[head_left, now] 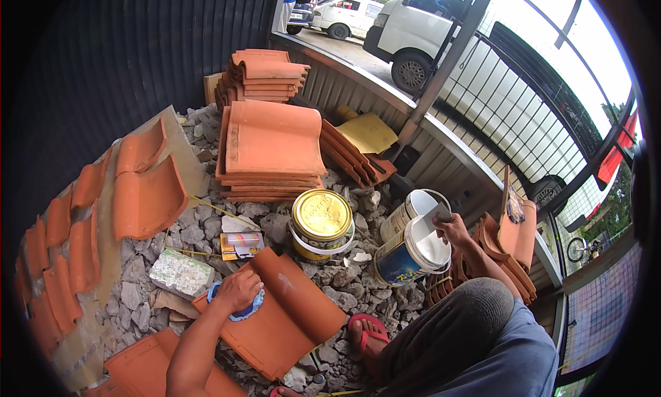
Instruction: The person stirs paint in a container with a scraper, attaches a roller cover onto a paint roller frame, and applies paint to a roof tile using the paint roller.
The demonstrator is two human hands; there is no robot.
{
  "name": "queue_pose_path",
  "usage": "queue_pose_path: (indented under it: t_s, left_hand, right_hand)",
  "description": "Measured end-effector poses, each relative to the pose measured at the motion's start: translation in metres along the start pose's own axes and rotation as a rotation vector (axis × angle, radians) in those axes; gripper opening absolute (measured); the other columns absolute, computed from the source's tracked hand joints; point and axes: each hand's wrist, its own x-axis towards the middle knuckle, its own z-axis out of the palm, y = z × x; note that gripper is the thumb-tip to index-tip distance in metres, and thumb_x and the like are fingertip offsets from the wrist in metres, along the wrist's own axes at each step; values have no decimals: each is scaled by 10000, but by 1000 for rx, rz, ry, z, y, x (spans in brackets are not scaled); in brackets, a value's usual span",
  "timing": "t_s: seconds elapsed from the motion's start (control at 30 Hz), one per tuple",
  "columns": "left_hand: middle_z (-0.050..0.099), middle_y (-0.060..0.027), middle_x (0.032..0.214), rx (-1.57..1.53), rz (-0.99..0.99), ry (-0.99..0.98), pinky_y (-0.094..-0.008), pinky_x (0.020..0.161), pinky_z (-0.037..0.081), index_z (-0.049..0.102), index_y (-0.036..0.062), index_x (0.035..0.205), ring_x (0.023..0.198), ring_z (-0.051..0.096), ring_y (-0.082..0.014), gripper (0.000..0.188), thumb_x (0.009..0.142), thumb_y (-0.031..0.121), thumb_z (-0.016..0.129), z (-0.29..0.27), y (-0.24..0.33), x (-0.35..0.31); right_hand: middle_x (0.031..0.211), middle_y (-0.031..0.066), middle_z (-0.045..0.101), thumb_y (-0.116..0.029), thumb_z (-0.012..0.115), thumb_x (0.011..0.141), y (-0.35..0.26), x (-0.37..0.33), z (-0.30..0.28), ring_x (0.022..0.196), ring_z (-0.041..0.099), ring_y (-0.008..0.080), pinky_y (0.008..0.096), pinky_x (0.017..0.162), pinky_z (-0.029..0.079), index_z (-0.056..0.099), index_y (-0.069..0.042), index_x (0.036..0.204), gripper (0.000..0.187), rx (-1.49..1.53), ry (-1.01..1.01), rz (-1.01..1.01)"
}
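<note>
While my left hand [238,292] is closing its curled fingers over a crumpled blue cloth [257,304], I am holding that cloth on the left part of an orange roof tile [297,321], which is lying on grey rubble [135,297] to the left of my red sandal [368,330]. My right hand [452,230] is gripping a flat grey tool [436,216], fingers wrapped around it, and its blade is jutting over the mouth of a blue-and-white bucket [401,261]; whether it is touching the rim I cannot tell. A second, white bucket [396,222] is standing just behind. Left of both, a gold-lidded can [321,215] is sitting on the stones, and a small yellow package [241,245] is lying between it and a pale block [182,273]. Beyond the can, stacked orange tiles [274,139] are rising, while other tiles [148,197] are lying in rows at my left.
</note>
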Motion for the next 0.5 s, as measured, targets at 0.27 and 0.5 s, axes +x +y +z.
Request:
queue_pose_path:
  t_s: [0.27, 0.5]
  left_hand:
    - [661, -148, 972, 11, 26, 28, -496, 812, 565, 658, 85, 947, 920, 681, -385, 232, 1005, 302, 598, 3, -3, -2]
    - [654, -156, 953, -17, 16, 23, -498, 795, 555, 648, 79, 939, 912, 673, -398, 210, 997, 279, 614, 1, 3, -9]
  right_hand:
    - [632, 40, 620, -226, 714, 975, -17, -8, -27, 469, 544, 126, 310, 448, 425, 686, -11, 813, 270, 62, -212, 96]
    - [653, 23, 626, -187, 774, 896, -9, -9, -27, 538, 556, 102, 292, 501, 431, 750, 18, 896, 206, 39, -130, 57]
